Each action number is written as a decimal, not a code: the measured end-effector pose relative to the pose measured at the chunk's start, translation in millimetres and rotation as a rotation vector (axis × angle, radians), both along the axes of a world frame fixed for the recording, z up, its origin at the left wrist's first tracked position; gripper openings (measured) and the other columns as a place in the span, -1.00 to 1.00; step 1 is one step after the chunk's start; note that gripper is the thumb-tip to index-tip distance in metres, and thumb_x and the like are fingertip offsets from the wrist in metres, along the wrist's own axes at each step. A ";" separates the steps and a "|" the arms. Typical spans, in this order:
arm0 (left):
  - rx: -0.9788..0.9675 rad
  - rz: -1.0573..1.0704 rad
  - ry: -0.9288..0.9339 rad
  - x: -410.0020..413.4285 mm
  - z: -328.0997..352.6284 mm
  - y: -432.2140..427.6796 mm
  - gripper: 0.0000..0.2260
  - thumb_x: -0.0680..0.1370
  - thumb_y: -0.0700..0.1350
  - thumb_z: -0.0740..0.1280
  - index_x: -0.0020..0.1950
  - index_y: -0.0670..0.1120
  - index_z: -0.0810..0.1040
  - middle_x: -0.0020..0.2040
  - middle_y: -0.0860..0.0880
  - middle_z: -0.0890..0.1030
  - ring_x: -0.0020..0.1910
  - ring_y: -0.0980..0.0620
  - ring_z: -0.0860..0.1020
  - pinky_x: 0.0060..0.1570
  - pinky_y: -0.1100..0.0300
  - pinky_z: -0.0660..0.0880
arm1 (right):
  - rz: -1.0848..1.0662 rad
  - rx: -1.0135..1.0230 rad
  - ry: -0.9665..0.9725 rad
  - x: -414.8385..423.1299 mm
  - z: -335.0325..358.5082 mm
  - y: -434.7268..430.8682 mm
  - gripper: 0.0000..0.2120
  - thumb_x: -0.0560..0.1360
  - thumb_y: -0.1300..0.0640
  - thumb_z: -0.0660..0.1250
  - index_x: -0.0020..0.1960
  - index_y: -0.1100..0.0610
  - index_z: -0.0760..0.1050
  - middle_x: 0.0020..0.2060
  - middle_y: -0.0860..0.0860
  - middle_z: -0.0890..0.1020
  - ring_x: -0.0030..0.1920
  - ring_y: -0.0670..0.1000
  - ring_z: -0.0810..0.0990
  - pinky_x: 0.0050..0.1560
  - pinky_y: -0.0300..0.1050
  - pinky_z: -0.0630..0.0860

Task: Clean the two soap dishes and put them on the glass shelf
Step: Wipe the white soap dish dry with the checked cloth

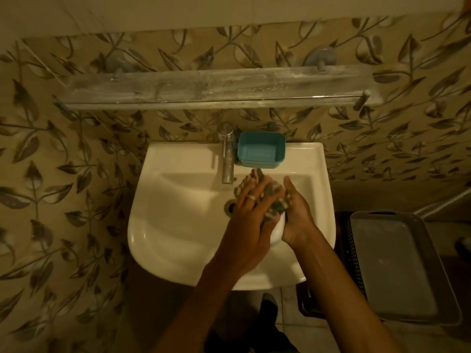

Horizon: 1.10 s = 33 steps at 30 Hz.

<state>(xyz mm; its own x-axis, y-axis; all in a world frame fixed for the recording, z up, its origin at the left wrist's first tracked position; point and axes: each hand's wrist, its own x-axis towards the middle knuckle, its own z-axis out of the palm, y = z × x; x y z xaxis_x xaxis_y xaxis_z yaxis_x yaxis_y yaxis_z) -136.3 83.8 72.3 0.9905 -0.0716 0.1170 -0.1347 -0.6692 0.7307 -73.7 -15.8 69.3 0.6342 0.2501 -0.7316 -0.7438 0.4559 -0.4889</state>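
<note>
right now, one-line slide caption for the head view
Both hands, left and right, scrub a white soap dish with a cloth over the sink.

Over the white ceramic sink (163,225), the right hand (297,215) cups a white plastic soap dish (276,231) while the left hand (248,212) presses a patterned dark cloth (274,197) into it. A teal rectangular plastic soap dish (261,150) sits on the sink's back ledge, just beside the chrome tap (226,154), below the dusty glass shelf (211,87).

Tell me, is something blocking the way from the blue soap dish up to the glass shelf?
Nothing visible does. The blue soap dish sits on the sink rim beside the tap, and the glass shelf above it shows no objects on it.
</note>
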 end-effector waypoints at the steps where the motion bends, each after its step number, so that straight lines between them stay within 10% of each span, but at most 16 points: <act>1: -0.020 -0.034 -0.015 -15.1 -8.1 -1.9 -0.60 0.61 -0.07 0.15 0.45 0.11 0.25 0.55 0.06 0.13 0.55 0.06 0.01 0.51 -0.04 0.06 | -0.041 -0.025 0.028 4.1 -0.8 -4.3 -0.45 0.55 -0.26 0.08 0.17 0.16 0.55 0.11 0.22 0.63 0.16 0.22 0.58 0.28 0.17 0.44; 8: 0.021 -0.085 -0.001 -41.6 -38.7 -1.6 -0.58 0.60 -0.06 0.15 0.44 0.21 0.23 0.56 0.09 0.08 0.55 0.06 -0.03 0.48 0.11 -0.02 | -0.045 -0.252 0.039 -2.2 -18.7 -2.5 -0.47 0.59 -0.21 0.04 0.11 0.20 0.53 -0.05 0.20 0.65 -0.06 0.17 0.63 -0.05 0.00 0.55; 12: 0.046 -0.038 0.044 2.8 -23.7 3.8 -0.61 0.58 -0.01 0.13 0.43 0.10 0.29 0.55 0.04 0.14 0.54 0.06 0.02 0.50 0.08 -0.03 | 0.034 -0.059 0.026 -14.0 -21.9 0.9 -0.41 0.55 -0.26 0.07 0.25 0.18 0.52 0.18 0.26 0.60 0.17 0.22 0.58 0.21 0.08 0.50; 18: -0.477 0.118 0.336 5.6 -14.3 15.2 -0.65 0.60 0.03 0.16 0.35 0.32 0.25 0.40 0.04 0.38 0.32 0.11 0.43 0.25 0.20 0.48 | -0.042 0.040 -0.014 -2.6 -14.7 -1.5 -0.31 0.44 -0.35 0.17 0.29 0.18 0.50 0.22 0.28 0.57 0.26 0.29 0.51 0.35 0.26 0.36; 20: -0.435 0.114 0.275 -23.0 -18.7 3.1 -0.63 0.59 0.09 0.13 0.32 0.47 0.19 0.47 0.16 0.23 0.39 0.34 0.27 0.24 0.47 0.36 | -0.145 -0.021 -0.064 4.1 -10.0 -2.6 -0.38 0.45 -0.30 0.23 0.23 0.18 0.53 0.14 0.27 0.62 0.17 0.28 0.58 0.27 0.25 0.46; 25: -0.010 0.079 0.021 -45.1 -22.1 -22.1 -0.59 0.59 0.12 0.04 0.45 0.31 0.14 0.55 0.23 -0.08 0.54 0.13 -0.14 0.47 0.13 -0.12 | -0.135 -0.302 -0.131 1.7 -20.8 2.9 -0.56 0.57 -0.17 0.12 -0.12 0.12 0.59 -0.35 0.04 0.72 -0.37 -0.03 0.70 -0.42 -0.28 0.56; 30: 0.058 -0.055 0.020 -10.5 -9.9 -5.1 -0.46 0.57 0.02 0.11 0.47 0.31 -0.06 0.56 0.16 -0.15 0.53 0.12 -0.23 0.50 0.07 -0.16 | -0.058 -0.138 -0.157 7.3 -13.7 4.6 -0.53 0.57 -0.19 0.12 0.06 0.16 0.60 0.04 0.20 0.68 0.08 0.18 0.65 0.25 0.12 0.49; 33: 0.018 0.040 -0.002 9.0 -8.8 -3.9 -0.50 0.56 0.06 0.10 0.45 0.35 0.02 0.57 0.10 -0.05 0.54 0.08 -0.14 0.49 0.08 -0.08 | 0.049 -0.012 -0.163 7.1 -16.8 2.9 -0.49 0.53 -0.24 0.11 0.09 0.09 0.64 0.12 0.20 0.66 0.14 0.19 0.63 0.25 0.09 0.50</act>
